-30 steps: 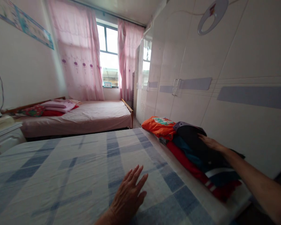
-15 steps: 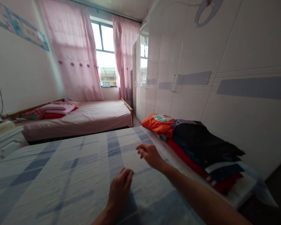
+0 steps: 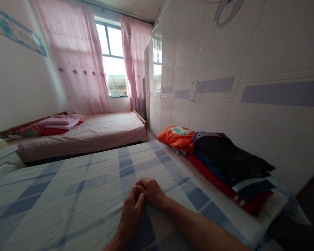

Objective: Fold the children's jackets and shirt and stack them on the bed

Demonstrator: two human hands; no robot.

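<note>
way through: over checked sheet [image 3: 91,198], leftward | barrier, right: clothes pile [image 3: 225,155], wardrobe [image 3: 264,129] behind

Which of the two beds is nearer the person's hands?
The blue-and-white bed, in the foreground beneath the left hand and right hand; the pink bed stands farther off, by the window.

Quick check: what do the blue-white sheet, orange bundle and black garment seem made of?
Sheet: matte cloth, perhaps cotton, from its fine wrinkles.
Orange bundle: thin plastic or smooth synthetic cloth, going by its creases; unclear which.
Black garment: soft-looking fabric with a dull finish, from its limp drape; fibre unclear.
</note>
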